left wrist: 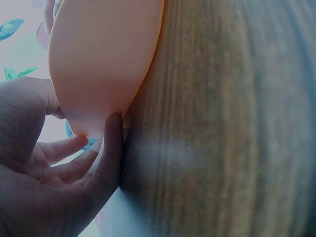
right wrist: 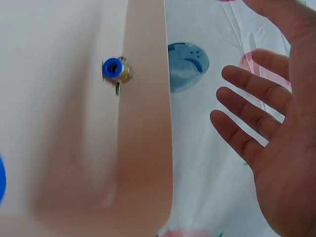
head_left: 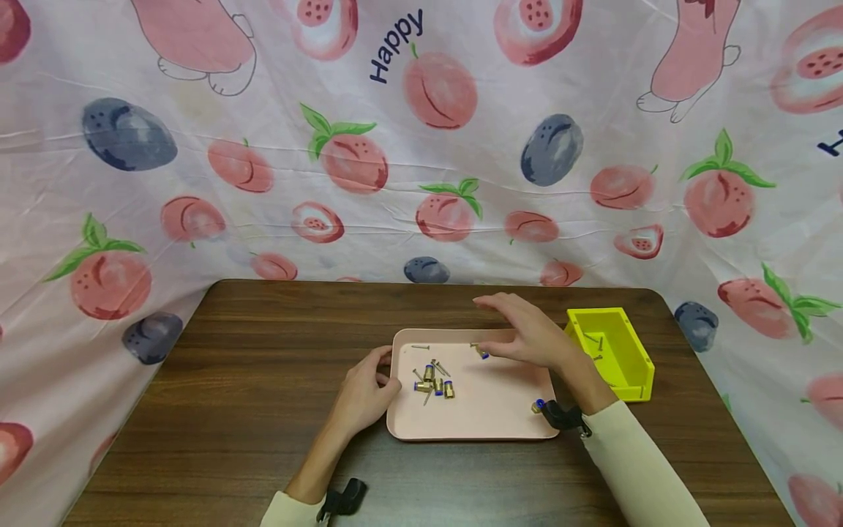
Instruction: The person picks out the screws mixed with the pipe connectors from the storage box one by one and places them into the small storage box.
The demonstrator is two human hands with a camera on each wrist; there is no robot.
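A pale pink tray [head_left: 494, 421] lies on the table, and my left hand [head_left: 364, 391] grips its left edge between thumb and fingers. The same hold shows in the left wrist view, where the left hand [left wrist: 64, 173] is at the tray's end [left wrist: 106, 59]. My right hand [head_left: 527, 333], fingers spread and holding nothing, hovers over the tray's far right part. Just below its fingers is a brass fitting with a blue collar [head_left: 484, 355], also seen in the right wrist view as a fitting [right wrist: 114, 69]. Several brass fittings [head_left: 449, 389] and screws [head_left: 441, 367] cluster left of the tray's middle.
A yellow bin [head_left: 639, 359] stands right of the tray with several screws [head_left: 600, 342] inside. One more fitting [head_left: 536, 407] sits in the tray's near right corner, beside the right wrist camera. Behind the brown table [head_left: 276, 322] hangs a fruit-print cloth [head_left: 369, 241].
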